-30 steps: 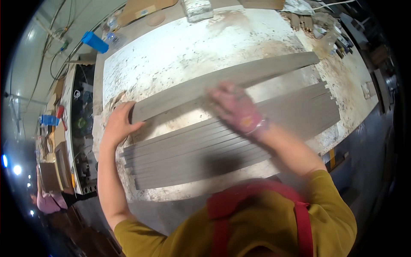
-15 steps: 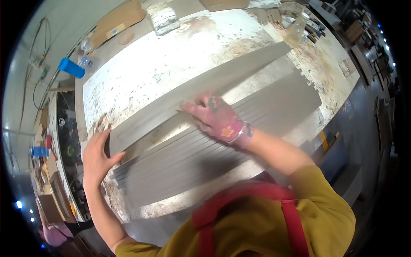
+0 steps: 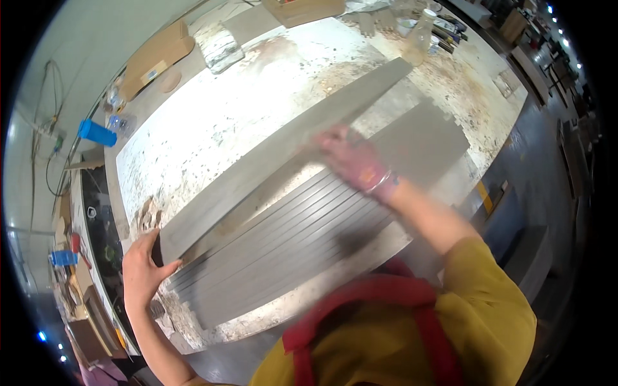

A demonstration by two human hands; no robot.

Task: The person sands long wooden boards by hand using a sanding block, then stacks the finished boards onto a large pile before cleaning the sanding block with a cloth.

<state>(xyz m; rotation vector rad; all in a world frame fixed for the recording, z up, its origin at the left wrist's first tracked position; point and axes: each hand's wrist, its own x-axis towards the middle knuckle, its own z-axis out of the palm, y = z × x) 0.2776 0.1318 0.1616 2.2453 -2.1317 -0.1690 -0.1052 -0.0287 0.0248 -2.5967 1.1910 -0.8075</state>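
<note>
A long grey board (image 3: pixel 257 154) lies slanted across the white worktop, raised along its near edge with a shadow under it. My bare left hand (image 3: pixel 143 267) grips its left end, thumb at the near corner and fingers at the far one. Along the near edge, about mid-length, is my right hand (image 3: pixel 353 159) in a pink flowered glove, smeared by motion. Its fingers are curled at the edge; whatever they hold is hidden. Nearer to me, several thin grey strips (image 3: pixel 270 222) lie side by side, their ends staggered.
Beyond the board's right end stands a clear bottle (image 3: pixel 421 38) beside dark small tools (image 3: pixel 450 32). A blue bottle (image 3: pixel 96 132) lies at the left edge. Cardboard (image 3: pixel 154 58) and a whitish block (image 3: pixel 219 48) are at the back. Brown scraps (image 3: pixel 148 212) sit near my left hand.
My right hand has slid to the right along the board's near edge. My left hand stays at the board's left end. The whole view has shifted slightly.
</note>
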